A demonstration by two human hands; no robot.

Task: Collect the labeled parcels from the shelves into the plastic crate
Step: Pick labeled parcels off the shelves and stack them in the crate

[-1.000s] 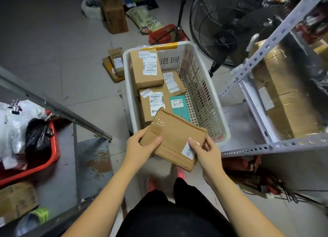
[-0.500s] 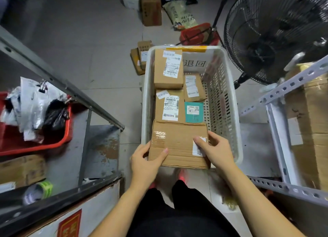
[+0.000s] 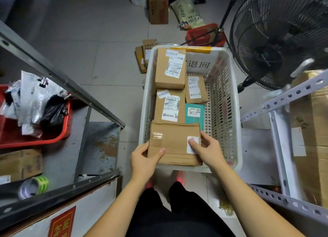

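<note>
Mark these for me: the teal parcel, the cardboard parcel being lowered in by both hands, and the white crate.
teal parcel point(image 3: 194, 113): head view, middle of its top face.
held parcel point(image 3: 173, 144): head view, bare cardboard at the middle of its top.
white crate point(image 3: 237, 112): head view, its right rim.

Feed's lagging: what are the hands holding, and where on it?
Both hold one flat cardboard parcel at the near end of the crate: left hand grips its near-left corner, right hand its right edge, thumb on the white label.
</note>
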